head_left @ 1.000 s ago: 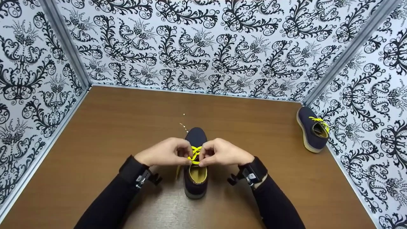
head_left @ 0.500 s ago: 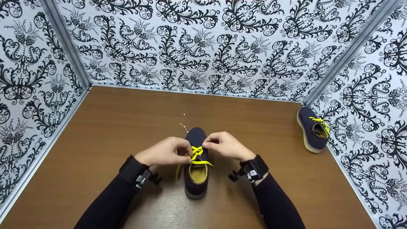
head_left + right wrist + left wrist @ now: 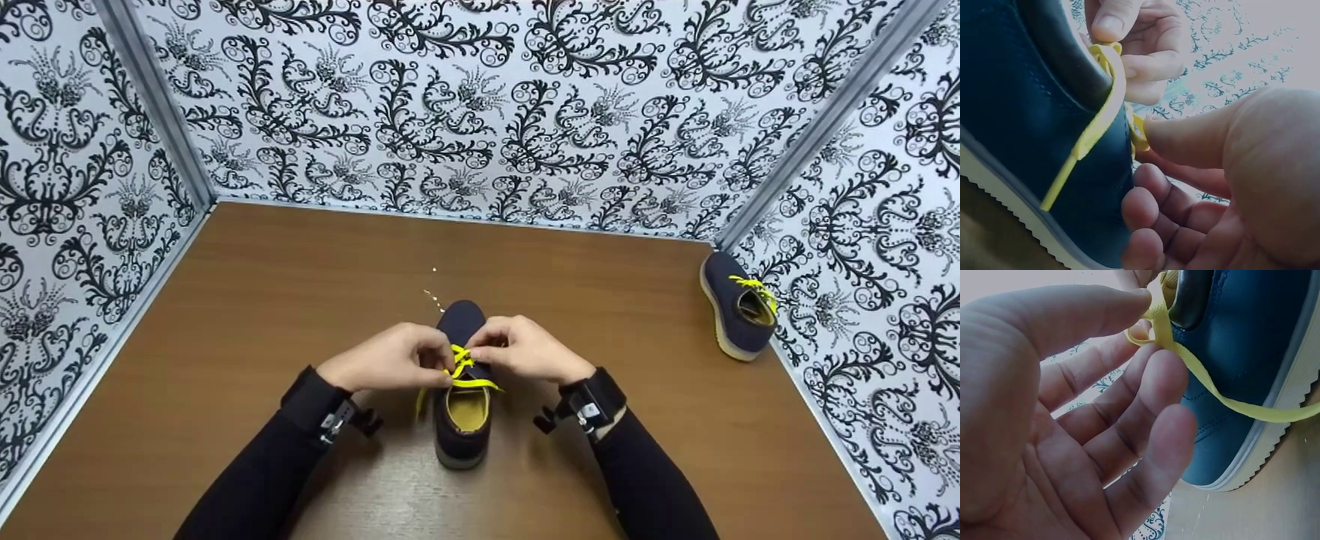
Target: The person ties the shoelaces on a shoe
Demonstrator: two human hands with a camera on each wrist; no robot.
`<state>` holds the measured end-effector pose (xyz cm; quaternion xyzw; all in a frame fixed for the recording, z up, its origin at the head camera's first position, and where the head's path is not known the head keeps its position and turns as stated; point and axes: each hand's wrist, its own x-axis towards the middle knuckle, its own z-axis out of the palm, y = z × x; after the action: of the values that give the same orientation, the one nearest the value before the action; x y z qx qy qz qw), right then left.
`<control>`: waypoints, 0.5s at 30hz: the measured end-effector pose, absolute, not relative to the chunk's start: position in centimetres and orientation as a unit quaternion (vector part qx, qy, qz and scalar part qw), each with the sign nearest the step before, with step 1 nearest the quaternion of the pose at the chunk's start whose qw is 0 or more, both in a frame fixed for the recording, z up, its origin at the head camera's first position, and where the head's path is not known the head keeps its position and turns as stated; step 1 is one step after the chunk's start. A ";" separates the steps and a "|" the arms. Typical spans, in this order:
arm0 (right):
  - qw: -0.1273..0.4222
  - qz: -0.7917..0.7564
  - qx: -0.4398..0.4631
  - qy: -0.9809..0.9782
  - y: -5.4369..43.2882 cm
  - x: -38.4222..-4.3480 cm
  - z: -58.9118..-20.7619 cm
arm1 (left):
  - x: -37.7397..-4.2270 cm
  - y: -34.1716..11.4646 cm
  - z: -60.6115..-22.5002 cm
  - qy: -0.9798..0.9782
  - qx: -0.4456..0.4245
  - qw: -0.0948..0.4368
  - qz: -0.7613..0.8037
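A dark blue shoe (image 3: 460,442) with a yellow inside stands in the middle of the table, its toe pointing away from me. Yellow shoelace (image 3: 476,385) crosses its front, and one loose end hangs over the right side in the right wrist view. My left hand (image 3: 390,358) pinches the shoelace (image 3: 1159,312) between thumb and forefinger at the top of the lacing. On the other side my right hand (image 3: 529,349) has thumb and forefinger on a lower crossing of the lace (image 3: 1139,134); the forefinger's tip is partly hidden behind the thumb.
A matching shoe (image 3: 739,315) with tied yellow laces stands at the right, by the patterned wall (image 3: 885,300). Small white specks (image 3: 433,298) lie on the brown table (image 3: 300,255) beyond the near shoe's toe. Patterned panels enclose the back and both sides.
My right hand let go of the upper lace end, which now hangs over the shoe's right side. It moved up towards the toe, then back onto the lower lacing. The left hand stays still.
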<state>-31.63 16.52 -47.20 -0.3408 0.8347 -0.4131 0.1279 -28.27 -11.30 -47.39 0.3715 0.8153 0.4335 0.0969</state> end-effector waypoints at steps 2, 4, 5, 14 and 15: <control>0.130 -0.419 -0.337 0.833 16.4 -31.6 -47.3 | -28.3 -11.3 -47.4 0.815 0.371 0.096 0.435; 0.132 -0.427 -0.332 0.831 16.3 -31.5 -47.3 | -28.3 -11.3 -47.5 0.815 0.371 0.094 0.435; 0.132 -0.431 -0.329 0.830 16.2 -31.5 -47.3 | -28.3 -11.3 -47.5 0.815 0.371 0.094 0.435; 0.107 -0.466 -0.290 0.829 15.4 -31.0 -47.8 | -28.3 -11.2 -47.5 0.815 0.372 0.087 0.436; 0.101 -0.466 -0.291 0.829 15.4 -31.0 -47.9 | -28.3 -11.2 -47.5 0.815 0.371 0.087 0.436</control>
<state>-31.02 15.36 -47.93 -0.2914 0.8293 -0.4659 0.1015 -28.32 -11.24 -47.47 0.3713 0.8151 0.4361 0.0868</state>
